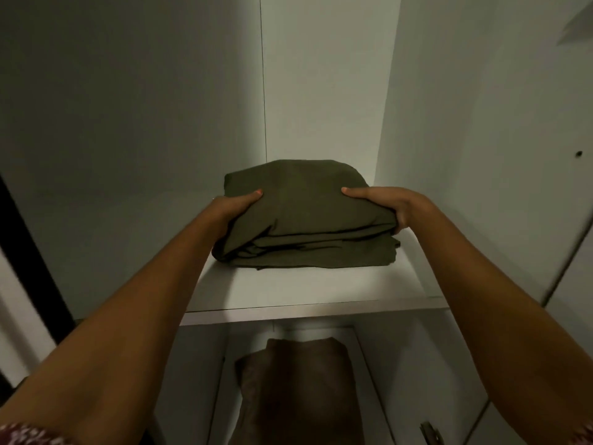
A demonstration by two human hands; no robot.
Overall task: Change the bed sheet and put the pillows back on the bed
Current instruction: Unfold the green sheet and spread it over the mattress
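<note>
Folded green sheet (305, 216) near shelf (288, 292) front edge, bare shelf in front. My left hand (234, 205) and right hand (394, 205) clamp its sides, thumbs on top, arms outstretched.

Dim white wardrobe interior (134, 107), pale shelf (305, 290), open door (571, 220) at right.

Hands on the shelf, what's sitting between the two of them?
In the head view, the folded green sheet lies between the left hand and right hand, which grip its sides.
</note>
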